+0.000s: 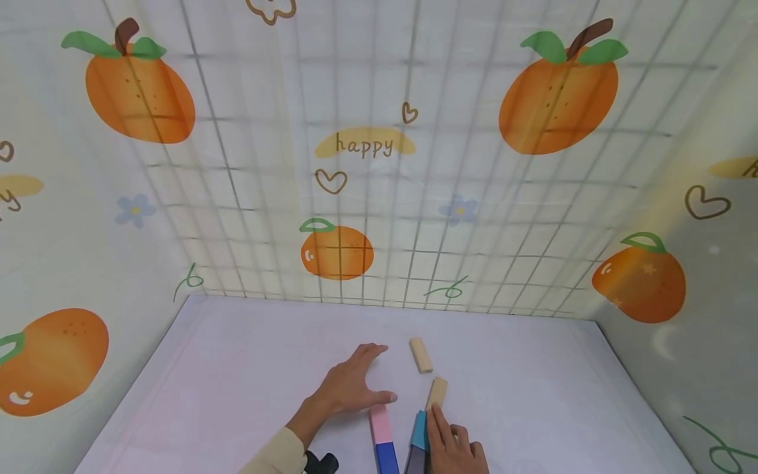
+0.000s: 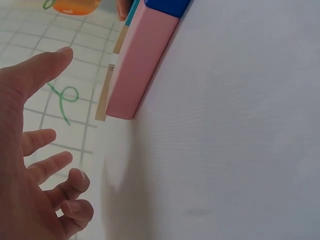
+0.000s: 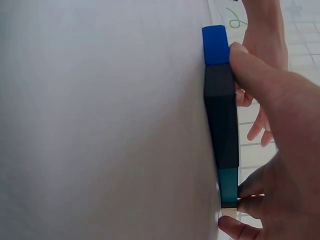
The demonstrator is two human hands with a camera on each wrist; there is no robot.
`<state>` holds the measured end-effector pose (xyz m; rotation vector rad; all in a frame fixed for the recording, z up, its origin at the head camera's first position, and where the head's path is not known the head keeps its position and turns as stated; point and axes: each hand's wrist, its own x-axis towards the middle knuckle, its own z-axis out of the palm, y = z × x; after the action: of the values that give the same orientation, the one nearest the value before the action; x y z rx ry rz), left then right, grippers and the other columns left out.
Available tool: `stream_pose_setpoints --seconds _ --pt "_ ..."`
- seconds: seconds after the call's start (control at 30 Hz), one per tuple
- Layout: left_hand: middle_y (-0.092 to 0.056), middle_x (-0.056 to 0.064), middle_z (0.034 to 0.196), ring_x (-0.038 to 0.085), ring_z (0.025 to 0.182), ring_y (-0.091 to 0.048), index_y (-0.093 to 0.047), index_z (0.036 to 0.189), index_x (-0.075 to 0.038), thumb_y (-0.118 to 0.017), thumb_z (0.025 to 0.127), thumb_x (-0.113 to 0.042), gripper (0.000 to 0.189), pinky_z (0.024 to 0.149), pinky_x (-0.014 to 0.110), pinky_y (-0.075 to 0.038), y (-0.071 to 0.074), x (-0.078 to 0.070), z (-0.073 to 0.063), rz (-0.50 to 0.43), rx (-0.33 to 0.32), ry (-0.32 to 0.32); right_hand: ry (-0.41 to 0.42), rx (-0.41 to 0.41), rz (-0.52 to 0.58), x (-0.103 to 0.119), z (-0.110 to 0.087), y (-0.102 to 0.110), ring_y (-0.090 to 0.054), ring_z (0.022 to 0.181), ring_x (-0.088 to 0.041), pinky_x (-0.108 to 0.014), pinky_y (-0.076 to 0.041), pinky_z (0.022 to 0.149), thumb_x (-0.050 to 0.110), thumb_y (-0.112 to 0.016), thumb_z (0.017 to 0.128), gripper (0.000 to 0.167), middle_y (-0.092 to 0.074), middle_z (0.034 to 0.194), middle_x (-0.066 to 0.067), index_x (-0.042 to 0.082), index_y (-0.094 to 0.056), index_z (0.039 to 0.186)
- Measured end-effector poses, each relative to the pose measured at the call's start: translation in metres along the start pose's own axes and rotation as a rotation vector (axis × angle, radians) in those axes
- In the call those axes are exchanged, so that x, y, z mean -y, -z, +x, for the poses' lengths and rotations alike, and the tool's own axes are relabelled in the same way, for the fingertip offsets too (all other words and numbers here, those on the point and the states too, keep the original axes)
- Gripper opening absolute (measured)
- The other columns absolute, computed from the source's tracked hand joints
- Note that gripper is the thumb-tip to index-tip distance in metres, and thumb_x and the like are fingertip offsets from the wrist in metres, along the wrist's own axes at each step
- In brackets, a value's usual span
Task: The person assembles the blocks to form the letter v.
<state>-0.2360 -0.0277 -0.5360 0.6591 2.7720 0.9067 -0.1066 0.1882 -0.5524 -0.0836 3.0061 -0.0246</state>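
My left hand [image 1: 352, 384] hovers with thumb and fingers spread, just beyond the pink block [image 1: 380, 424], which lies end to end with a blue block [image 1: 387, 459]. Nothing is between its fingers in the left wrist view. To the right, my right hand [image 1: 454, 446] lies along a second row, a teal block [image 1: 419, 431] and a dark grey block [image 1: 417, 459]. Its index finger touches a wooden block [image 1: 438, 391] at the row's far end. In the right wrist view, the thumb sits beside a blue block [image 3: 215, 45] at the top of the row.
Another wooden block [image 1: 421, 355] lies farther back on the white tabletop [image 1: 266, 355]. A patterned cloth [image 1: 367, 79] with oranges hangs over a wire grid behind and at the sides. A black object [image 1: 322, 463] shows beside the left sleeve.
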Motion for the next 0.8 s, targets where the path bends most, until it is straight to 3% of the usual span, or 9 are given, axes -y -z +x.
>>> stream_pose_setpoints --seconds 0.23,0.8 --pt "-0.039 0.004 0.157 0.03 0.129 -0.054 -0.038 0.156 -0.028 -0.071 0.081 -0.065 0.09 0.098 0.059 -0.045 0.0 -0.005 0.01 0.003 -0.029 -0.023 -0.013 0.058 0.007 0.002 0.001 0.004 -0.047 0.112 -0.029 -0.049 -0.043 0.078 0.098 -0.058 0.051 0.138 -0.035 0.16 -0.007 0.006 -0.04 0.153" --pt "-0.04 0.006 0.158 0.028 0.136 -0.049 -0.038 0.156 -0.023 -0.071 0.081 -0.065 0.092 0.102 0.055 -0.044 -0.003 -0.008 0.029 -0.006 -0.067 -0.044 0.019 0.028 0.03 -0.003 0.001 0.002 -0.047 0.112 -0.028 -0.047 -0.042 0.075 0.101 -0.051 0.055 0.137 -0.036 0.159 -0.008 0.005 -0.041 0.153"
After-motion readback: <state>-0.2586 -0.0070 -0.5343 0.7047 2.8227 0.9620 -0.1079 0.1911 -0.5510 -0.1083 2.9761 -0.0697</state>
